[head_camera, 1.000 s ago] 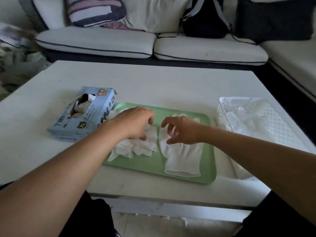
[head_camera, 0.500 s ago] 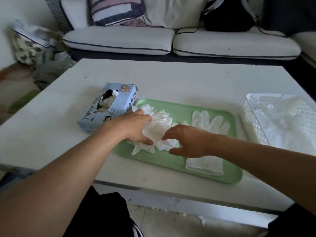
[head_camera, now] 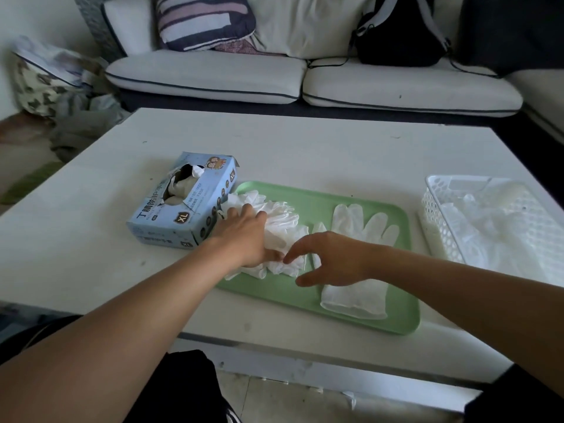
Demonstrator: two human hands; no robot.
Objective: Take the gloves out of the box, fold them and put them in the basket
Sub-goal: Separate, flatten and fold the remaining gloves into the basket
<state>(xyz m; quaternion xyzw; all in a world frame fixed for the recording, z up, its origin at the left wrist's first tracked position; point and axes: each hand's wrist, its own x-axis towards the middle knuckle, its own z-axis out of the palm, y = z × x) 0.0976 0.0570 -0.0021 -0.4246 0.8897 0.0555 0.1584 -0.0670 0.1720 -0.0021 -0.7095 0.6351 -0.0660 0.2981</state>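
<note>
Crumpled gloves (head_camera: 276,232): lay bunched at frame centre, on the left half of the green tray (head_camera: 308,296); thin, white, limp film.
Flat glove (head_camera: 360,270): lay spread on the tray's right half, cuff nearest.
Left hand (head_camera: 244,236): rested on the pile, fingers curled into it.
Right hand (head_camera: 331,259): hovered over the pile's edge, fingers loosely spread, holding nothing.
Box (head_camera: 183,203): blue card, torn open, left of the tray.
Basket (head_camera: 439,215): white perforated plastic, right edge of frame.
Handling: probably light, clingy; best pinched at a cuff.

green tray (head_camera: 360,207) on white table (head_camera: 305,148), sofa (head_camera: 396,90), striped cushion (head_camera: 204,21), black backpack (head_camera: 399,38)
</note>
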